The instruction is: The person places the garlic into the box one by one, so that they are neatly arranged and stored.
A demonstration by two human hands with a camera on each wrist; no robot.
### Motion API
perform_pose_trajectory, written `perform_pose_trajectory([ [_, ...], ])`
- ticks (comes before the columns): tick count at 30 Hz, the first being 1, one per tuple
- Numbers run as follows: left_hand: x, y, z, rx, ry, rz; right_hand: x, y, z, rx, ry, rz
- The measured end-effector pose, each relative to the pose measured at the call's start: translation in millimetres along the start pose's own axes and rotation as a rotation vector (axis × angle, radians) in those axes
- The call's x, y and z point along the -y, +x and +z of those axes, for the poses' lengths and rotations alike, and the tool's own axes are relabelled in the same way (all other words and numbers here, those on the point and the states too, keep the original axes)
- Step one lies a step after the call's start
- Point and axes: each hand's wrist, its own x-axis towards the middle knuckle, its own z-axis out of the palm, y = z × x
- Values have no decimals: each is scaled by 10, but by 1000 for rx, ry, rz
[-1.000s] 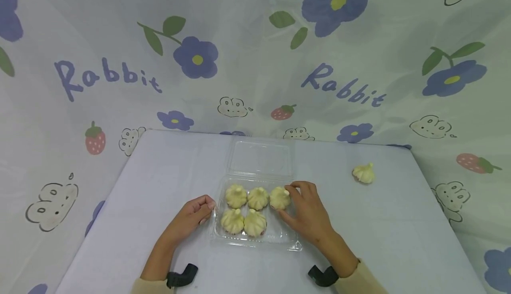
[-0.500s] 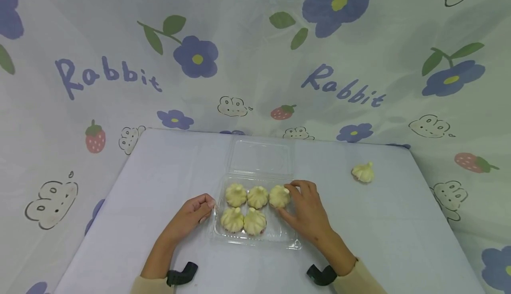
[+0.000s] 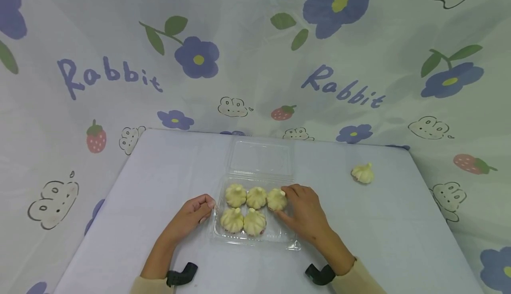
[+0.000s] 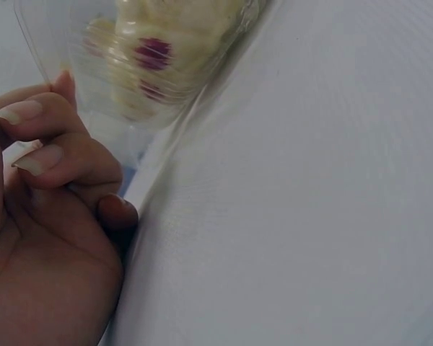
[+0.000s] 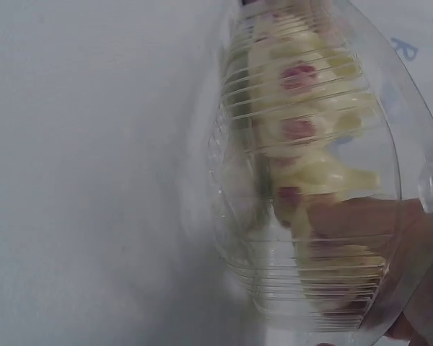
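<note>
A hinged clear plastic box (image 3: pixel 279 234) lies with its lid laid back. Inside it sit several pale garlic bulbs, three in the back row and two in the front row, the front right spot bare. My right hand (image 3: pixel 306 212) grips the back right garlic bulb (image 3: pixel 276 200), fingers at its far side and thumb at the near side. In the right wrist view that hand's thumb (image 5: pixel 353 216) shows through the ribbed box wall. At the box's left side, my left hand (image 3: pixel 186 217) pinches the rim, its other fingers (image 4: pixel 79 158) curled.
Another garlic bulb (image 3: pixel 363 174) lies on the white table (image 3: pixel 399 223) at the back right. The transparent lid (image 3: pixel 261 157) reaches toward the table's far edge. Behind the table hangs a patterned cloth (image 3: pixel 263 63). Each wrist wears a black mount (image 3: pixel 182 274).
My right hand has shifted slightly left, and the garlic bulb in its fingers has moved left against the middle one. My left hand keeps its place at the box's rim.
</note>
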Motion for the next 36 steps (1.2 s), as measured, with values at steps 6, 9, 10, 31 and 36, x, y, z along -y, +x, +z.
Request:
perform_pose_trajectory([
  [6, -14, -4, -4, 15, -3, 14, 54, 7, -33, 18, -49, 15],
  [9, -14, -6, -4, 17, -3, 17, 70, 6, -32, 22, -71, 20],
  [10, -13, -7, -4, 17, -2, 17, 73, 6, -29, 21, -75, 19],
  [31, 14, -1, -8, 16, -8, 16, 89, 16, -5, 83, -29, 73],
  [36, 2, -4, -3, 13, -6, 11, 105, 15, 1, 90, 9, 120],
])
